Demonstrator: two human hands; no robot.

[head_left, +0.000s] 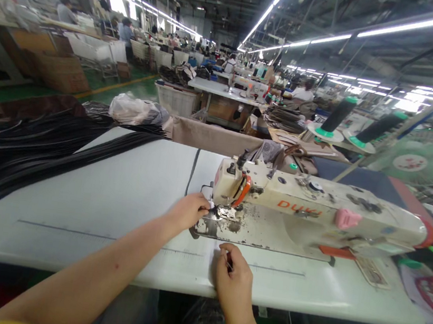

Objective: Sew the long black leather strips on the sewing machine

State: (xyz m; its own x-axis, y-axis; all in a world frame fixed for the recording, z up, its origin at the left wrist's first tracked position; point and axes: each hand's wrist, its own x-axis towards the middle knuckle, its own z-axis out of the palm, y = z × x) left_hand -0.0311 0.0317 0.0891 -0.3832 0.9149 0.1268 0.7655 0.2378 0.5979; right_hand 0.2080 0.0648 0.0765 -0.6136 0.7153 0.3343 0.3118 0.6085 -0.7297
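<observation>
A cream sewing machine (314, 209) stands on the white table (115, 207). My left hand (188, 210) is at the needle area, its fingers pinched on a thin dark strip (191, 172) that runs from the presser foot (222, 211) away across the table. My right hand (233, 281) rests on the table in front of the machine bed, fingers curled on a thin piece I cannot make out.
A large pile of black strips (22, 152) covers the table's left side. Two dark thread cones (338, 117) and a green fan (428, 158) stand behind the machine. A plastic bag (135, 110) lies at the far edge. Other workers and tables fill the hall.
</observation>
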